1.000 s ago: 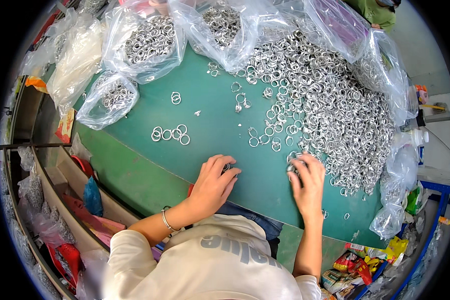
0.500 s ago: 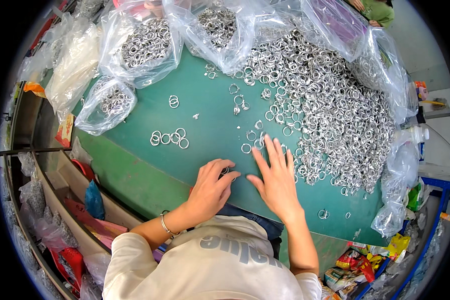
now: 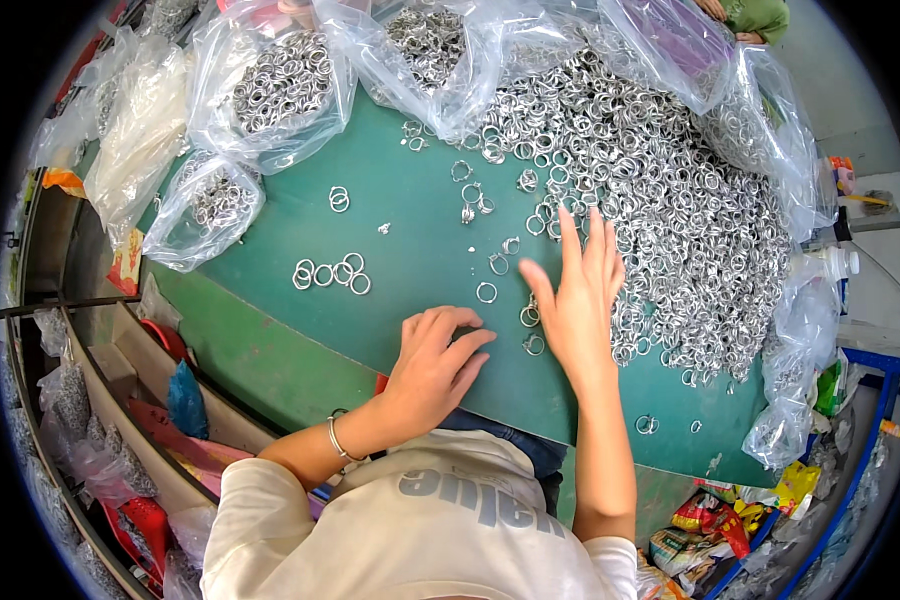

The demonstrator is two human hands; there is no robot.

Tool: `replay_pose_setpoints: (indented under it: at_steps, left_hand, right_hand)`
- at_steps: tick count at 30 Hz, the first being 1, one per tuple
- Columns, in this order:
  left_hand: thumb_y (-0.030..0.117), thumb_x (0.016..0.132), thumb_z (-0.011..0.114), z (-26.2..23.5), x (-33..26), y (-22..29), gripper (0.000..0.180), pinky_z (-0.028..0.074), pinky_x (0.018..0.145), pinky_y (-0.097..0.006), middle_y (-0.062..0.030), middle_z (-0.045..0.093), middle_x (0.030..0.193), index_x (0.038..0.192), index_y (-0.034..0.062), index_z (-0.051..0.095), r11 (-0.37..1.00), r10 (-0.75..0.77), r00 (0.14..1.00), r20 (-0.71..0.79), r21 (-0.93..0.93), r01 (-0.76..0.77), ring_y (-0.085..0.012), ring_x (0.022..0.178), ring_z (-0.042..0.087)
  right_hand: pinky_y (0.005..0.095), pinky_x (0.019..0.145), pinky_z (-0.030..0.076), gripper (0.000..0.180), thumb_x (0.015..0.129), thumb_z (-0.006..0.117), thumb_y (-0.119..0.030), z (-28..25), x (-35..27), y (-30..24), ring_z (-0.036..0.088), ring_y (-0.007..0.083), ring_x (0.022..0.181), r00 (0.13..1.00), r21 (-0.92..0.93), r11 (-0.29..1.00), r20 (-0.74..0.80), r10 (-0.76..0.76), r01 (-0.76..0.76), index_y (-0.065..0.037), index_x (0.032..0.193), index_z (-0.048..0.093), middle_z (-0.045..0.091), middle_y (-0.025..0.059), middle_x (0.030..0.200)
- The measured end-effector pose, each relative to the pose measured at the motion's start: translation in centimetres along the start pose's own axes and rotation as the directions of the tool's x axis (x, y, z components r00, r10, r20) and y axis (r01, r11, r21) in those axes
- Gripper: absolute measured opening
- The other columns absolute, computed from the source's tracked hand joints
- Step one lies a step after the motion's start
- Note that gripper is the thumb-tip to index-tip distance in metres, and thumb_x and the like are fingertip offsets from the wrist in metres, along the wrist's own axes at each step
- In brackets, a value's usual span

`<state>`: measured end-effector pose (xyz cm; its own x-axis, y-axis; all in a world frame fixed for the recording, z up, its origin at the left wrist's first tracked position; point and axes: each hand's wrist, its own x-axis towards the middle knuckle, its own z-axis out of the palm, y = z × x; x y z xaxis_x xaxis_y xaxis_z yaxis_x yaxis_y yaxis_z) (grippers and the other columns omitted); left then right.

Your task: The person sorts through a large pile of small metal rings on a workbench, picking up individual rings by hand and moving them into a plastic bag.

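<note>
Near the table's [image 3: 270,340] front edge, the left hand [image 3: 432,362] rests loosely curled, empty, on the green top. The right hand [image 3: 576,300], fingers spread flat, reaches the ring pile [image 3: 670,200] toward the far right corner.

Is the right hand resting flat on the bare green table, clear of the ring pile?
No: the right hand stretches forward with its fingertips at the edge of the ring pile, over loose rings.

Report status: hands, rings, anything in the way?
Left hand flat on the green table, fingers bent, holding nothing visible. Right hand open, fingers spread at the edge of the ring pile. Loose rings lie left, apart; nothing blocks.
</note>
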<state>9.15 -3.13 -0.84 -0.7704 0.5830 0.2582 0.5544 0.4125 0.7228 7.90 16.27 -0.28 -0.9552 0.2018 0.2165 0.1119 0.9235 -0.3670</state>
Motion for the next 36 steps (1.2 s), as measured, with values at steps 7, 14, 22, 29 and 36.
replay_pose_setpoints:
  at_steps: [7, 14, 22, 29, 36]
  left_hand:
    - [0.0, 0.076, 0.072, -0.3, -0.3, -0.6, 0.033, 0.039, 0.089, -0.04, -0.0088, 0.057, 0.108, 0.108, 0.006, 0.063, 0.999, -0.046, 0.999, -0.003, 0.016, 0.046, -0.0279, 0.105, 0.054]
    - [0.001, 0.079, 0.07, -0.5, 0.7, -0.9, 0.032, 0.039, 0.09, -0.039, -0.0092, 0.059, 0.112, 0.11, 0.0028, 0.062, 0.999, 0.001, 1.0, 0.004, 0.041, -0.001, -0.0284, 0.104, 0.054]
    - [0.0, 0.081, 0.068, 0.3, 1.9, -0.9, 0.033, 0.042, 0.097, -0.042, -0.0125, 0.057, 0.13, 0.113, -0.0001, 0.061, 0.999, 0.041, 0.998, 0.054, -0.016, -0.04, -0.0327, 0.117, 0.054]
    - [-0.006, 0.08, 0.066, 0.0, 2.1, -0.6, 0.034, 0.044, 0.101, -0.04, -0.0136, 0.055, 0.134, 0.114, 0.0006, 0.062, 0.99, 0.006, 1.0, 0.023, -0.142, -0.003, -0.0327, 0.124, 0.052]
    - [0.001, 0.075, 0.075, -1.0, 0.3, -1.5, 0.039, 0.043, 0.097, -0.041, -0.0128, 0.056, 0.128, 0.112, 0.0031, 0.063, 0.993, -0.063, 0.998, 0.009, -0.101, 0.064, -0.0326, 0.116, 0.053]
  right_hand:
    - [0.063, 0.108, 0.025, 0.052, 0.088, 0.067, -0.03, -0.3, -0.7, -0.3, 0.032, 0.0393, 0.137, 0.953, -0.027, 0.981, 0.241, -0.183, 0.195, -0.011, 0.134, 0.052, 0.041, 0.0161, 0.143]
    - [0.0482, 0.105, 0.034, 0.026, 0.081, 0.068, -0.002, -3.1, -4.2, 3.4, 0.051, 0.0316, 0.124, 0.962, 0.12, 0.971, 0.159, -0.224, 0.206, -0.005, 0.106, 0.066, 0.061, 0.0115, 0.118]
    - [0.0448, 0.105, 0.035, 0.046, 0.085, 0.063, -0.004, -1.3, 0.5, 2.6, 0.049, 0.0353, 0.123, 0.993, 0.2, 0.978, -0.113, -0.037, 0.059, -0.003, 0.13, 0.053, 0.056, 0.0163, 0.129]
    - [0.0527, 0.11, 0.029, 0.048, 0.087, 0.067, -0.02, 0.3, 1.3, 0.5, 0.037, 0.0362, 0.135, 0.933, 0.126, 0.958, 0.226, -0.28, 0.257, -0.008, 0.132, 0.054, 0.046, 0.0146, 0.142]
    - [0.0451, 0.1, 0.041, 0.034, 0.08, 0.068, -0.003, -1.9, -1.4, 4.0, 0.053, 0.0349, 0.116, 0.983, 0.345, 0.93, 0.088, -0.164, 0.124, -0.003, 0.115, 0.063, 0.059, 0.0141, 0.121]
